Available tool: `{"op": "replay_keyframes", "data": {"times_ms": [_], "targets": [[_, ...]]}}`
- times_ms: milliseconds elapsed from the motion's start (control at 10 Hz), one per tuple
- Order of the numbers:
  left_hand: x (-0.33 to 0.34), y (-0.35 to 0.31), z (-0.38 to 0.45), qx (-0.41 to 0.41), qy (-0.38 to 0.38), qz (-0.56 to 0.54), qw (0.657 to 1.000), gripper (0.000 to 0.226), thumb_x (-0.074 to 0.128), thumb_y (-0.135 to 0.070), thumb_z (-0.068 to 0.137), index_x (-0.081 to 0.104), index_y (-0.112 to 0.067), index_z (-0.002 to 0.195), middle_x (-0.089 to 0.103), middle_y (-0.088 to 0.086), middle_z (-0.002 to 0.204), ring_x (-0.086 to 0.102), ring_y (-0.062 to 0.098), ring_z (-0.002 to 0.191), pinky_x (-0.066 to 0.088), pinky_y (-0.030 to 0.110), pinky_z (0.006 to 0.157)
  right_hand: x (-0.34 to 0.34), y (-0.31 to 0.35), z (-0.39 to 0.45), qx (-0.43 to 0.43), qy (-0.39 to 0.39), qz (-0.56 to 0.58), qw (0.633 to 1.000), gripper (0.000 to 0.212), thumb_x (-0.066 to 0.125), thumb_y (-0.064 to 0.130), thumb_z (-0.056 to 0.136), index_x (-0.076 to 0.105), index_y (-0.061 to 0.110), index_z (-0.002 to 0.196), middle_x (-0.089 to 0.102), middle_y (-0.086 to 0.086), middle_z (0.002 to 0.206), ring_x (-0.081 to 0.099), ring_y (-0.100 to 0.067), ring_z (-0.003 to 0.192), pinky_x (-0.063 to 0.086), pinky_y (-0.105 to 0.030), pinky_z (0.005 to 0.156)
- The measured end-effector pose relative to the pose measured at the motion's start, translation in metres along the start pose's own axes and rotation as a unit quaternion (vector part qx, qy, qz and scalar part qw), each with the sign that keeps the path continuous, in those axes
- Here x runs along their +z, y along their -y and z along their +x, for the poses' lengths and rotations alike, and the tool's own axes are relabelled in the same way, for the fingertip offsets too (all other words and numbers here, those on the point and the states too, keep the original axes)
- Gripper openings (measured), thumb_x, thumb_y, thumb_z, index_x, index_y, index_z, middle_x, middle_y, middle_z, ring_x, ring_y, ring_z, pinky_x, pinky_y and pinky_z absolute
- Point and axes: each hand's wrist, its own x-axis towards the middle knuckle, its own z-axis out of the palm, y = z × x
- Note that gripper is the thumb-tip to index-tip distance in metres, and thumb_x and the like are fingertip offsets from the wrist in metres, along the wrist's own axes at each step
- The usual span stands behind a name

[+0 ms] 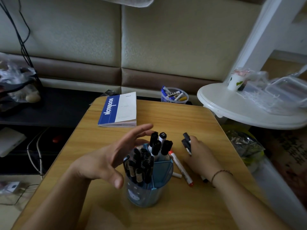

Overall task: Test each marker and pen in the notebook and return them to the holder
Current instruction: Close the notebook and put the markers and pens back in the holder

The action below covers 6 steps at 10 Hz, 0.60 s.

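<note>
A blue divided holder [155,183] stands near the front of the wooden table [191,120], filled with several black pens and black-capped white markers [160,145]. My left hand [108,160] hovers open just left of the holder, fingers spread, its fingertips near the marker caps. My right hand [199,156] rests on the table to the holder's right and grips black-capped markers [186,141]. A red-ended white marker [180,168] lies on the table between the holder and my right hand. The closed blue-and-white notebook [118,110] lies at the table's far left.
A clear tub of pens [174,95] sits past the table's far edge. A white round side table [249,110] with a cup and plastic containers stands at the right. A dark shelf with bags and cables is on the left. A padded wall is behind.
</note>
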Motion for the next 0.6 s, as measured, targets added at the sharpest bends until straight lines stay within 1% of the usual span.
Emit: {"op": "replay_keyframes", "data": {"times_ms": [100,200,300,400,500,600], "targets": [[-0.013,0.034,-0.02,-0.125,-0.023,0.112,0.986,0.133,0.086,-0.071,0.046,0.017,-0.037,0.154,0.025,0.005,0.16,0.03,0.034,0.144,0.029,0.06,0.113,-0.002,-0.014,-0.003,-0.01,-0.059,0.101,0.993,0.055,0.066,0.013,0.086,0.038,0.022,0.133,0.057,-0.002,0.108,0.057,-0.015,0.086,0.043,-0.023,0.059],[-0.018,0.038,-0.024,-0.117,-0.028,0.098,0.988,0.14,0.084,-0.077,0.036,0.016,-0.043,0.153,0.027,-0.008,0.159,0.031,0.024,0.145,0.031,0.059,0.112,-0.011,-0.022,-0.009,-0.025,-0.118,0.168,0.978,0.051,0.068,0.014,0.086,0.042,0.025,0.128,0.058,0.0,0.105,0.058,-0.014,0.088,0.043,-0.023,0.06],[-0.009,0.022,-0.019,-0.093,-0.037,0.077,0.992,0.13,0.083,-0.078,0.041,0.02,-0.046,0.151,0.027,-0.01,0.159,0.029,0.022,0.146,0.03,0.057,0.113,-0.026,-0.014,-0.02,-0.015,-0.176,0.336,0.925,0.045,0.07,0.017,0.086,0.049,0.023,0.125,0.062,0.0,0.087,0.061,-0.015,0.068,0.047,-0.029,0.055],[-0.004,0.013,-0.019,-0.07,-0.052,0.063,0.994,0.121,0.082,-0.077,0.045,0.026,-0.048,0.148,0.031,-0.009,0.157,0.032,0.022,0.144,0.032,0.055,0.113,-0.058,0.014,-0.046,-0.077,-0.179,0.587,0.786,0.011,0.068,0.028,0.088,0.058,0.023,0.091,0.052,0.003,0.06,0.051,-0.014,0.046,0.044,-0.029,0.047],[-0.006,0.013,-0.022,-0.097,-0.047,0.079,0.991,0.125,0.084,-0.075,0.043,0.024,-0.047,0.149,0.032,-0.008,0.157,0.033,0.021,0.144,0.033,0.055,0.112,-0.077,0.049,-0.078,-0.169,-0.144,0.734,0.642,0.018,0.059,0.029,0.092,0.05,0.023,0.078,0.045,0.007,0.062,0.047,-0.01,0.045,0.043,-0.022,0.047],[-0.005,0.007,-0.023,-0.092,-0.045,0.084,0.991,0.125,0.084,-0.074,0.043,0.023,-0.048,0.149,0.031,-0.009,0.157,0.033,0.021,0.144,0.033,0.054,0.113,-0.064,0.082,-0.101,-0.243,-0.142,0.764,0.581,0.016,0.061,0.028,0.087,0.048,0.02,0.082,0.048,0.008,0.06,0.048,-0.008,0.043,0.043,-0.02,0.045]]}}
